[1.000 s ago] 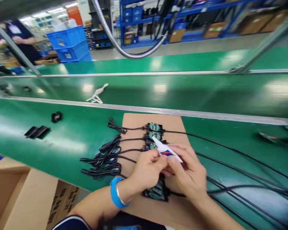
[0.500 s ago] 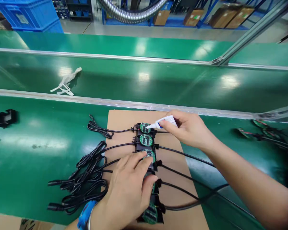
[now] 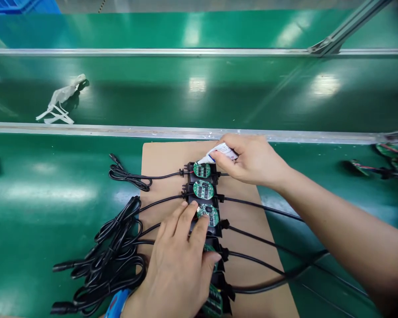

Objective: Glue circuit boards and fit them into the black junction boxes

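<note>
A white glue tube is pinched in my right hand, its nozzle tilted down to the upper edge of the farthest round green circuit board. Whether the tip touches the board I cannot tell. Several such boards sit in black plastic housings in a row, among them a second board and a third board. My left hand lies over the nearer housings, fingers spread, with fingertips on the third board's edge. It partly hides the nearer boards. Black cables leave the housings on both sides.
Beneath the row lies a brown cardboard sheet on the green table. Coiled black cables are heaped at left. Farther off are a crumpled white strip, metal rails and, at right, loose wired boards.
The view has tilted down. The tube's nozzle has shifted from the middle of the farthest board to its upper left edge. My left hand stays over the row, its fingers more spread.
</note>
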`<state>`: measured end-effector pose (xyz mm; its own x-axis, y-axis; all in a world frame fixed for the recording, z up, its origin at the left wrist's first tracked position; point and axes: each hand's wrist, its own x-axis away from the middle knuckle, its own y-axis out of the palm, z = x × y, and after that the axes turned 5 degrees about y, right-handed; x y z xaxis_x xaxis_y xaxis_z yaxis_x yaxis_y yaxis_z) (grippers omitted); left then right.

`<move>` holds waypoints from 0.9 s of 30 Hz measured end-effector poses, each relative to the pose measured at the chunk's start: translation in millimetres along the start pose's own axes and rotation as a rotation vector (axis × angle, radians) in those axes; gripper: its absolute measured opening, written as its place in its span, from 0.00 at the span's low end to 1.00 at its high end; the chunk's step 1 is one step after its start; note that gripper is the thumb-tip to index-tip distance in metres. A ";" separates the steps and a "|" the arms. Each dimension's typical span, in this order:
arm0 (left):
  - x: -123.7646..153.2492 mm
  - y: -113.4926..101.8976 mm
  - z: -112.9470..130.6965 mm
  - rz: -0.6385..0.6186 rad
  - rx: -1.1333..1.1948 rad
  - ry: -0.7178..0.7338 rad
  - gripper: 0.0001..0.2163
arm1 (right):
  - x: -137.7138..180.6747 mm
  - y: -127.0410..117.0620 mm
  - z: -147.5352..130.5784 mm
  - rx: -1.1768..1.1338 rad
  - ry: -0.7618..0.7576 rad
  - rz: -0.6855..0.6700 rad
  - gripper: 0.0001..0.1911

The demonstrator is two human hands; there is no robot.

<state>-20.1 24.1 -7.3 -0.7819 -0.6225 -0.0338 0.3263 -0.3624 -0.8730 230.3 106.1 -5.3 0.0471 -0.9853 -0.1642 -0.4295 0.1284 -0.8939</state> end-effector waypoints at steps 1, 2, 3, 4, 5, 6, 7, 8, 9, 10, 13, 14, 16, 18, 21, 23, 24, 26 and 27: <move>-0.1 0.2 0.0 -0.002 -0.003 -0.004 0.21 | 0.3 0.3 0.2 0.003 0.000 0.003 0.14; -0.4 0.4 0.1 -0.004 -0.005 -0.005 0.21 | 0.6 0.4 0.1 0.005 0.000 0.006 0.14; -0.7 0.4 0.3 -0.006 -0.007 -0.006 0.20 | 0.9 0.4 0.0 0.007 -0.001 0.011 0.14; -1.1 0.3 0.5 -0.009 -0.009 -0.005 0.20 | 1.1 0.4 -0.1 0.008 -0.002 0.013 0.14; -1.5 0.3 0.7 -0.009 -0.012 -0.003 0.20 | 1.3 0.4 -0.2 0.009 -0.003 0.014 0.13; -1.8 0.3 0.9 -0.007 -0.014 -0.001 0.21 | 1.4 0.5 -0.3 0.011 -0.005 0.014 0.13; -2.0 0.4 1.1 -0.006 -0.016 0.002 0.21 | 1.4 0.6 -0.3 0.015 -0.006 0.012 0.13; -2.1 0.5 1.2 -0.003 -0.017 0.002 0.21 | 1.3 0.7 -0.4 0.018 -0.007 0.009 0.13; -2.1 0.7 1.3 0.000 -0.018 0.000 0.22 | 1.3 0.7 -0.5 0.022 -0.007 0.009 0.13; -2.1 0.8 1.4 0.002 -0.020 -0.002 0.22 | 1.4 0.8 -0.6 0.026 -0.009 0.007 0.13; -2.2 1.0 1.7 0.002 -0.025 -0.005 0.21 | 1.9 0.4 -1.2 0.036 -0.020 0.012 0.13; -2.2 1.1 1.7 0.000 -0.025 -0.004 0.22 | 2.1 0.1 -1.4 0.039 -0.023 0.014 0.13; -2.1 1.3 1.8 -0.002 -0.027 -0.005 0.22 | 2.6 -0.8 -1.7 0.044 -0.026 0.016 0.13; -1.7 1.7 1.7 -0.006 -0.028 -0.008 0.22 | 3.0 -1.8 -1.6 0.048 -0.025 0.019 0.13; -1.0 2.4 1.4 -0.010 -0.027 -0.008 0.22 | 4.2 -2.7 -1.2 0.054 -0.026 0.018 0.13; -0.8 2.6 1.3 -0.012 -0.025 -0.009 0.22 | 5.9 -2.9 -1.1 0.057 -0.025 0.002 0.13; -0.7 2.5 1.4 -0.012 -0.025 -0.011 0.22 | 7.1 -2.9 -1.2 0.056 -0.024 -0.010 0.13; -0.8 2.0 1.9 -0.013 -0.023 -0.010 0.21 | 9.9 -2.6 -1.8 0.049 -0.027 -0.028 0.13; -0.8 1.7 2.2 -0.013 -0.021 -0.009 0.21 | 11.4 -2.3 -2.4 0.044 -0.031 -0.034 0.14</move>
<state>-17.8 22.4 -7.7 -0.7811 -0.6241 -0.0177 0.3043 -0.3558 -0.8836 229.6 94.3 -4.1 0.0891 -0.9854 -0.1454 -0.3873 0.1002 -0.9165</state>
